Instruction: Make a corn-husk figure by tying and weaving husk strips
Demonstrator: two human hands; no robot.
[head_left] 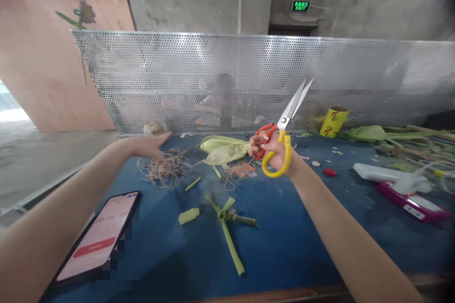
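My right hand (275,151) is closed round the red and yellow handles of a pair of scissors (289,113), whose blades point up and to the right, slightly apart. Just left of that hand lies a husked corn cob (223,149) on the blue table top (284,241). My left hand (151,145) hovers flat, fingers stretched out, over a tangle of brown corn silk (165,168). Cut green stalk pieces (229,227) lie nearer to me, with a short stub (188,215) beside them.
A phone (97,239) with a lit screen lies at the front left. A perforated metal screen (249,80) walls off the table's far side. To the right are a yellow cup (334,122), green leaves (384,134), a small red thing (330,172) and a pink and white device (408,196).
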